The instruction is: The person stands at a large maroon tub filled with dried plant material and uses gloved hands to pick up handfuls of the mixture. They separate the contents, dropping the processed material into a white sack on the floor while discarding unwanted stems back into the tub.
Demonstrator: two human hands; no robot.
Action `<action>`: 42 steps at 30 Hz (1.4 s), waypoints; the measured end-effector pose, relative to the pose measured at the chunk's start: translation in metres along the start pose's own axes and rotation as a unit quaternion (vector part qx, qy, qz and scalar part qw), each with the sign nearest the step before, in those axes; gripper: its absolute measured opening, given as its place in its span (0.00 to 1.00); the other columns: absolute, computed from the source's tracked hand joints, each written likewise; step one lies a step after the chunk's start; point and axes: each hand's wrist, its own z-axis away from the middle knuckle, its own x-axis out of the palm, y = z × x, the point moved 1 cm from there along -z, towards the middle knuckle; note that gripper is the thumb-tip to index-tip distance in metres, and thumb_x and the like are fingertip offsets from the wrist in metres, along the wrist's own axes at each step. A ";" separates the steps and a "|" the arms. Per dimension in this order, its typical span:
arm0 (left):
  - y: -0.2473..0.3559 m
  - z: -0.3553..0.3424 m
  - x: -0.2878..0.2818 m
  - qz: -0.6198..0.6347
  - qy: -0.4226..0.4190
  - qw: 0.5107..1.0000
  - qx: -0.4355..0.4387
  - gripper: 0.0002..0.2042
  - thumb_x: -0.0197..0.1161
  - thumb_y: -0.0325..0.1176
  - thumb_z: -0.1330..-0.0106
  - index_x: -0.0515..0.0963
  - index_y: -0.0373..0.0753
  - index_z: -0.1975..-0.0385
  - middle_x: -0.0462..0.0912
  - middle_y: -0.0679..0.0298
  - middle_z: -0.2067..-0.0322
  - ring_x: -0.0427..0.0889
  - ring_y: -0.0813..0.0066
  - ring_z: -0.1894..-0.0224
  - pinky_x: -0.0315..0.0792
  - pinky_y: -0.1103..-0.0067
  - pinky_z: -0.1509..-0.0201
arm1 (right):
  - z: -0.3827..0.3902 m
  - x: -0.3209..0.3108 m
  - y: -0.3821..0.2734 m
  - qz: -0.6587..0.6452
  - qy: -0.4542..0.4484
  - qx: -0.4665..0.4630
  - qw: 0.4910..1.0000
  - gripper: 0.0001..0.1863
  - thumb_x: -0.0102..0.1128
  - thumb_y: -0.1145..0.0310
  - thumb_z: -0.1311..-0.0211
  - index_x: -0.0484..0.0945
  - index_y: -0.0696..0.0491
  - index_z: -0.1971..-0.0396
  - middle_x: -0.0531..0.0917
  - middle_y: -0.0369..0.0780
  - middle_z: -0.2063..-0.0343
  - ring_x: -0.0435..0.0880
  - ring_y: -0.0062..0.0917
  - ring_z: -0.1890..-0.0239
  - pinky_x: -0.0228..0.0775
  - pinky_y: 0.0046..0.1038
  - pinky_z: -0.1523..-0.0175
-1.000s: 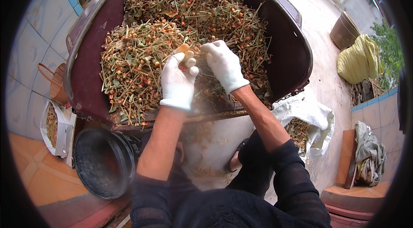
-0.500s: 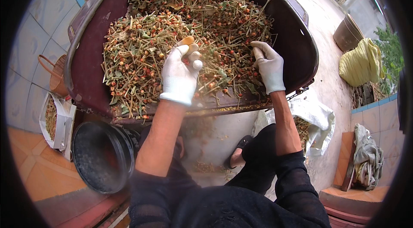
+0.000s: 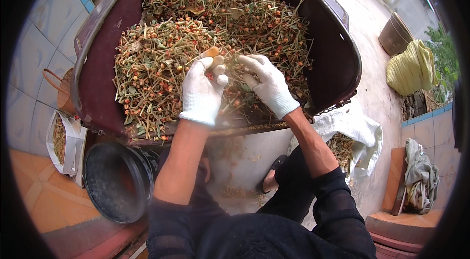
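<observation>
A heap of dry cut stalks (image 3: 161,58) with small orange-red heads and bits of leaf fills much of a dark maroon cart bed (image 3: 333,58). Over its near part is my left hand (image 3: 203,85) in a white glove, its fingers curled in. A smooth tan-orange piece (image 3: 210,52) shows at its thumb and forefinger; whether it is held or worn is unclear. A speck of red shows by the palm. My right hand (image 3: 267,83), also gloved in white, reaches close to the left, thumb and fingers apart over the stalks.
Below the cart's left side lies a black bucket (image 3: 115,180), near a white box (image 3: 73,141) and a brown basket (image 3: 63,90). A white sack (image 3: 364,136) with stalks is at the right. Farther right are a yellow-green sack (image 3: 411,68), a brown bin (image 3: 395,34) and grey cloth (image 3: 420,178).
My right hand has swung left from the heap's right side to beside the left hand, its thumb and fingers parting. The left hand stays nearly in place, still curled.
</observation>
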 end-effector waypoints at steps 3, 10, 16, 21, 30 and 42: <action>0.001 0.002 0.000 0.003 -0.005 1.000 0.001 0.09 0.52 0.27 0.30 0.74 0.33 0.54 0.80 0.60 0.67 0.77 0.76 0.70 0.72 0.82 0.75 | -0.006 -0.011 0.005 -0.050 0.030 0.020 0.998 0.13 0.63 0.72 0.40 0.82 0.50 0.55 0.85 0.42 0.60 0.86 0.33 0.61 0.78 0.29 0.57; 0.001 0.002 0.002 0.009 -0.011 1.000 -0.006 0.10 0.52 0.27 0.30 0.74 0.33 0.53 0.79 0.61 0.67 0.77 0.76 0.70 0.72 0.82 0.75 | -0.003 -0.055 0.057 0.052 0.084 0.287 0.953 0.18 0.59 0.61 0.35 0.78 0.47 0.46 0.85 0.44 0.77 0.84 0.30 0.77 0.74 0.31 0.64; 0.000 0.004 0.003 -0.005 -0.014 1.000 -0.009 0.10 0.52 0.27 0.30 0.74 0.33 0.53 0.79 0.61 0.66 0.77 0.77 0.70 0.72 0.82 0.75 | -0.005 -0.052 0.069 0.137 0.032 0.312 0.940 0.21 0.57 0.57 0.36 0.75 0.46 0.44 0.85 0.47 0.72 0.85 0.39 0.72 0.75 0.36 0.60; 0.002 0.003 -0.002 -0.008 -0.024 1.000 -0.015 0.10 0.52 0.27 0.30 0.75 0.33 0.53 0.79 0.62 0.66 0.77 0.78 0.70 0.72 0.82 0.75 | -0.009 -0.059 0.031 -0.107 -0.088 0.350 0.926 0.15 0.59 0.63 0.34 0.80 0.50 0.50 0.84 0.38 0.76 0.79 0.19 0.81 0.71 0.23 0.73; -0.004 0.001 0.001 -0.025 -0.015 0.999 -0.017 0.10 0.52 0.27 0.32 0.76 0.34 0.55 0.80 0.62 0.69 0.76 0.77 0.72 0.70 0.81 0.74 | -0.011 -0.077 0.029 -0.197 0.049 0.300 0.932 0.18 0.49 0.66 0.28 0.76 0.56 0.44 0.82 0.33 0.71 0.75 0.10 0.77 0.65 0.15 0.77; -0.028 0.013 0.016 -0.150 -0.034 0.984 -0.092 0.12 0.54 0.32 0.28 0.76 0.34 0.51 0.78 0.67 0.72 0.71 0.85 0.76 0.64 0.88 0.78 | -0.009 -0.058 0.006 -0.504 -0.074 0.198 0.837 0.24 0.47 0.66 0.27 0.64 0.61 0.36 0.81 0.47 0.49 0.84 0.18 0.67 0.76 0.16 0.69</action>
